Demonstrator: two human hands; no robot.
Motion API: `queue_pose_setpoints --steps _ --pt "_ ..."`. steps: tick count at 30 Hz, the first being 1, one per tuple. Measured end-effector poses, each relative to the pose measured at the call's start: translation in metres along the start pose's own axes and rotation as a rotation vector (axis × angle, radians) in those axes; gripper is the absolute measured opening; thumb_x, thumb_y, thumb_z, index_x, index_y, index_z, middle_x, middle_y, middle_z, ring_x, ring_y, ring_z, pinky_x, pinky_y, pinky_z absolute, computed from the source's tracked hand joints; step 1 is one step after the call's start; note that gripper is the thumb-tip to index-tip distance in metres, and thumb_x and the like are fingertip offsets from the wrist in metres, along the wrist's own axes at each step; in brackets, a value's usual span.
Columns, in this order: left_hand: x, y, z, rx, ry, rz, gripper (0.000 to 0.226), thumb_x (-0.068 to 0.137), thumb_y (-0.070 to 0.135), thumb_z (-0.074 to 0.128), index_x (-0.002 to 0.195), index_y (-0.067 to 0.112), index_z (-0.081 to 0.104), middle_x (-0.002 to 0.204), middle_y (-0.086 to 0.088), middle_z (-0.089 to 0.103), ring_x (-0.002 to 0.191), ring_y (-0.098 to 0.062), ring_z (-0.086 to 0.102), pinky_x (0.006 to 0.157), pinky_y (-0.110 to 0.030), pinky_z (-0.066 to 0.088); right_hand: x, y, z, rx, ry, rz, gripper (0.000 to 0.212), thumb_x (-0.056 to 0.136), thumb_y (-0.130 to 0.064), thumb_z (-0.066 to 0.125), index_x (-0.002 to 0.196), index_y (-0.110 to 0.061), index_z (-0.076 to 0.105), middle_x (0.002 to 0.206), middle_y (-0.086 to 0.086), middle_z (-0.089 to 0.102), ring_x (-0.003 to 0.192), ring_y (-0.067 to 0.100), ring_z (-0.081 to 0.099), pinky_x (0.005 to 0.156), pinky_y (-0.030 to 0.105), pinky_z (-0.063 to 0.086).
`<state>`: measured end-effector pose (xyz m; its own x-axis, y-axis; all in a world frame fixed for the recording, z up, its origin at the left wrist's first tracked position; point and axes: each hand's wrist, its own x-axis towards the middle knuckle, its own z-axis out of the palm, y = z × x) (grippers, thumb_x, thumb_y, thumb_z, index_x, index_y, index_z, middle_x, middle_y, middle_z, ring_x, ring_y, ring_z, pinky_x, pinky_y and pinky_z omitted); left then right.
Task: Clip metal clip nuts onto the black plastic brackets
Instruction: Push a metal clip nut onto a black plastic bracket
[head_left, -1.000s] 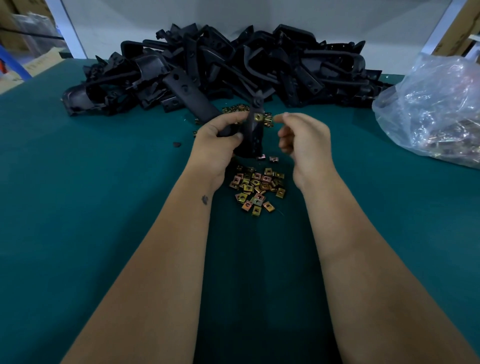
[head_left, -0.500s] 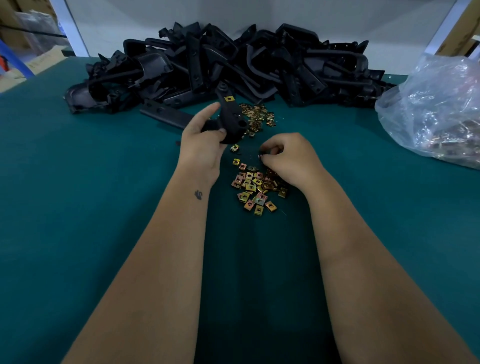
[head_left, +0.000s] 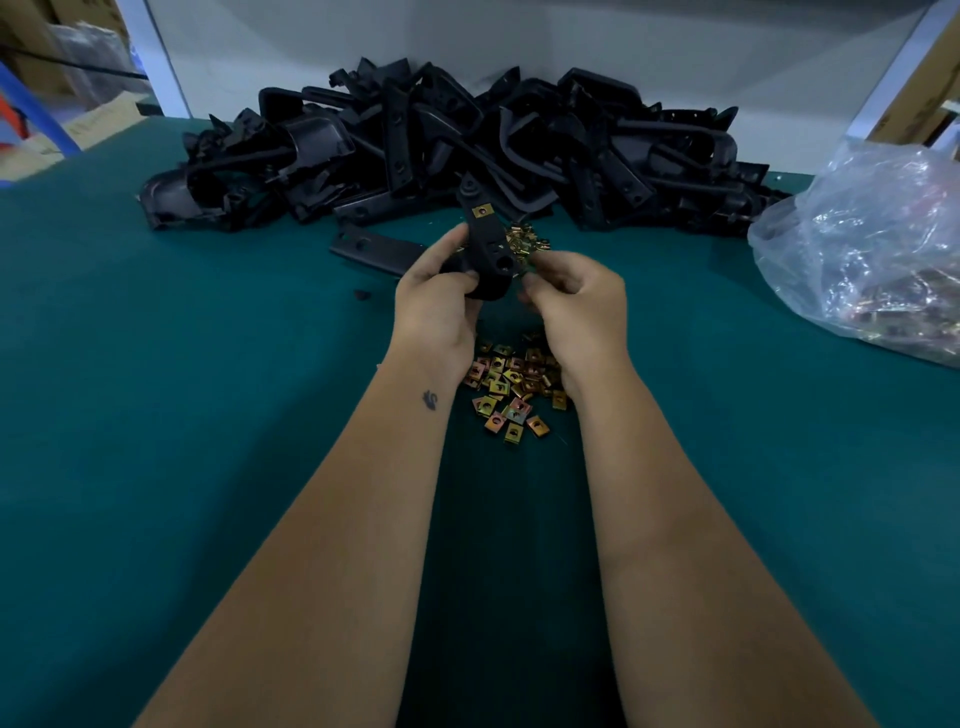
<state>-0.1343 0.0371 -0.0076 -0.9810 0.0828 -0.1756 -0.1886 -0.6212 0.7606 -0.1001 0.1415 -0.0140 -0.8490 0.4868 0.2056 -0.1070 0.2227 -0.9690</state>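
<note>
- Left hand (head_left: 439, 301) grips a black bracket (head_left: 485, 249) by its lower, thicker end, thumb on the near face, fingers curled round the far side; bracket held up off the counter (head_left: 182, 415), roughly upright.
- One clip nut (head_left: 482, 210) already sits on the bracket's upper tab, brass-coloured, hole showing.
- Right hand (head_left: 576, 296) is just beside the bracket's lower right edge, fingers curled with tips pinched together; likely holds a nut, but it's hidden, can't tell for sure.
- Loose nuts (head_left: 511, 389) lie in a small heap on the counter between the wrists; a second scatter (head_left: 524, 241) sits behind the bracket.
- Bracket pile (head_left: 467, 150) at the far edge of the counter, many tangled pieces; one long bracket (head_left: 374, 252) lies alone, left of the hands.
- Plastic bag (head_left: 872, 249) at right, crinkled, clear; seems to hold more nuts.
- Handling, judged: bracket looks light, stiff moulded plastic, no flex expected; hold it by the thick body and keep the tab edges free so a nut can slide on.
- Nuts look tiny, thin spring steel, light, likely slippery with sharpish edges; pinch by the flat faces, open mouth towards the tab edge, push till the holes line up.
- Risk: a nut going on crooked or popping out of the pinch; a firm left grip needed against the push.
</note>
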Motion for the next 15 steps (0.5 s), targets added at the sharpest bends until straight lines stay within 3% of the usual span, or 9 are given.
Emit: queue_pose_setpoints --steps 4,8,12,15 --pt "0.003 -0.003 0.002 0.036 0.023 -0.010 0.049 0.094 -0.020 0.035 0.128 0.003 0.062 0.130 -0.019 0.062 0.114 -0.026 0.062 0.096 -0.029 0.053 -0.002 0.001 0.003 0.042 0.034 -0.011 0.023 0.087 0.001 0.064 0.101 -0.015 0.073 0.093 -0.006 0.071 0.095 0.012 0.068 0.091 0.029 0.055" --pt "0.006 -0.002 0.000 0.072 -0.011 -0.017 0.051 0.093 -0.019 0.034 0.131 0.001 0.060 0.130 -0.019 0.063 0.118 -0.027 0.061 0.100 -0.031 0.051 -0.007 0.000 0.006 0.162 0.096 -0.036 0.027 0.086 0.001 0.066 0.088 -0.025 0.073 0.088 -0.011 0.072 0.087 -0.001 0.067 0.079 0.014 0.052" --pt "0.003 0.000 -0.003 0.016 -0.045 -0.047 0.043 0.094 -0.009 0.040 0.129 0.003 0.063 0.113 -0.012 0.068 0.100 -0.019 0.063 0.082 -0.025 0.054 -0.011 -0.002 0.008 0.276 0.061 -0.015 0.025 0.088 0.001 0.066 0.089 -0.022 0.074 0.095 0.001 0.074 0.092 0.012 0.069 0.086 0.027 0.057" --pt "-0.002 0.003 -0.004 -0.030 -0.074 -0.063 0.038 0.095 -0.002 0.045 0.129 0.002 0.062 0.112 -0.014 0.066 0.101 -0.023 0.062 0.088 -0.029 0.054 -0.011 -0.005 0.010 0.308 0.015 0.011 0.024 0.087 0.005 0.064 0.096 -0.015 0.075 0.099 0.005 0.075 0.099 0.017 0.070 0.093 0.034 0.056"
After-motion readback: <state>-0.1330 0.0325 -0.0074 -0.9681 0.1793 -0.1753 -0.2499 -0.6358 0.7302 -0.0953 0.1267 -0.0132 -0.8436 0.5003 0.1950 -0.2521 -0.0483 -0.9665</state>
